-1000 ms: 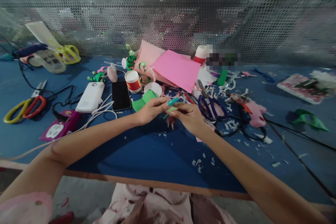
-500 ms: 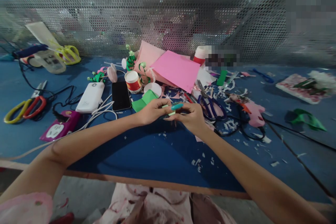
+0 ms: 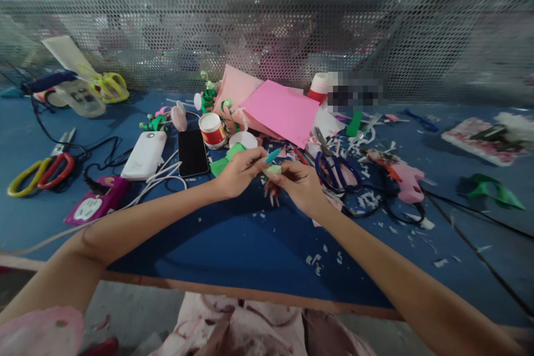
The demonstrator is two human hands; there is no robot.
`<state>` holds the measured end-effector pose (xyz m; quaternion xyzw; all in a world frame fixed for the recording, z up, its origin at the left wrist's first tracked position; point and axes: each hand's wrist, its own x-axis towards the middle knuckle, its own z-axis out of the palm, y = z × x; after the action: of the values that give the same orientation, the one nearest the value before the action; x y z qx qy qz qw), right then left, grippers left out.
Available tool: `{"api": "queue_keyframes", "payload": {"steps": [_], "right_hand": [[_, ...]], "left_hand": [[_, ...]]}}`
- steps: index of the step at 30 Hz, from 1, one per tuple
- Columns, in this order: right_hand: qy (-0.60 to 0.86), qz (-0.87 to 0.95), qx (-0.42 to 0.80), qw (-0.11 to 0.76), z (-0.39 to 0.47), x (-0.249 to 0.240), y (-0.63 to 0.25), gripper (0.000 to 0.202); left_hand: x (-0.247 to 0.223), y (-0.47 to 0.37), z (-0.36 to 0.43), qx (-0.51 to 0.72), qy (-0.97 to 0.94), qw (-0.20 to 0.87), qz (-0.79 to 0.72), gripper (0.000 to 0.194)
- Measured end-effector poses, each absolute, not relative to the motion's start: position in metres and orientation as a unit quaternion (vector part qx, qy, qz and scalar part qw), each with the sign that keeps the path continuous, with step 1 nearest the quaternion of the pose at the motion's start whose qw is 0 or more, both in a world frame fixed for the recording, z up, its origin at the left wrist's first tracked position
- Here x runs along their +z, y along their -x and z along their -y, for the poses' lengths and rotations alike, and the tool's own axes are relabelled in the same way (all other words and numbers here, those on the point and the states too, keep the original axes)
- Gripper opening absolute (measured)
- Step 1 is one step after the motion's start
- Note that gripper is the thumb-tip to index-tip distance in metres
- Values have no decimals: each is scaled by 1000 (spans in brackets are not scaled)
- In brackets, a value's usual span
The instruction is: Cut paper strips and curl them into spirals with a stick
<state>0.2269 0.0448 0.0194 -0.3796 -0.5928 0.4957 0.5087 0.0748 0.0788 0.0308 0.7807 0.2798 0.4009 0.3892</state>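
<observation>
Above the middle of the table, my left hand [image 3: 241,171] is closed, with a turquoise pen-like stick [image 3: 272,156] jutting up and right from its fingertips. Its exact kind is unclear. My right hand [image 3: 301,184] pinches a small light green paper piece [image 3: 274,169] between thumb and forefinger, its other fingers curling below. The hands nearly meet at this piece. Just behind my left hand lies folded green paper [image 3: 227,159], partly covered by the hand. Blue-handled scissors [image 3: 337,171] rest to the right of my right hand.
Pink sheets [image 3: 281,111] lean behind the hands, near a glue tub [image 3: 213,132]. Leftward lie a phone [image 3: 192,153], a white power bank [image 3: 144,154] and red-yellow scissors [image 3: 45,173]. A pink glue gun [image 3: 405,181] and paper scraps [image 3: 369,200] lie rightward; perforated metal [image 3: 267,28] stands behind.
The turquoise stick has swung from nearly level to pointing up and right, and sits slightly further left. My fingertips have shifted, leaving the light green paper more exposed.
</observation>
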Motion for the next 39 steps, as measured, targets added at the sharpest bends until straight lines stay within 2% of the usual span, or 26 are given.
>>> {"api": "queue_keyframes", "payload": {"steps": [10, 16, 21, 28, 32, 36, 39], "right_hand": [[349, 590, 527, 503, -44, 18, -227, 24], [352, 565, 560, 494, -42, 19, -224, 23], [379, 540, 543, 520, -42, 19, -220, 19], [393, 519, 567, 505, -41, 20, -220, 33], [388, 531, 585, 475, -43, 20, -220, 37], [399, 554, 554, 477, -43, 18, -221, 32], [401, 598, 494, 488, -41, 17, -222, 31]], "left_hand": [[30, -73, -79, 423, -796, 345, -260, 27], [26, -76, -76, 403, -759, 453, -236, 34], [21, -79, -69, 382, -718, 539, -218, 35], [25, -82, -62, 370, -751, 493, -237, 35], [26, -84, -61, 369, -736, 526, -215, 39], [24, -85, -62, 404, -679, 564, -240, 38], [21, -84, -64, 447, -680, 508, -282, 34]]}}
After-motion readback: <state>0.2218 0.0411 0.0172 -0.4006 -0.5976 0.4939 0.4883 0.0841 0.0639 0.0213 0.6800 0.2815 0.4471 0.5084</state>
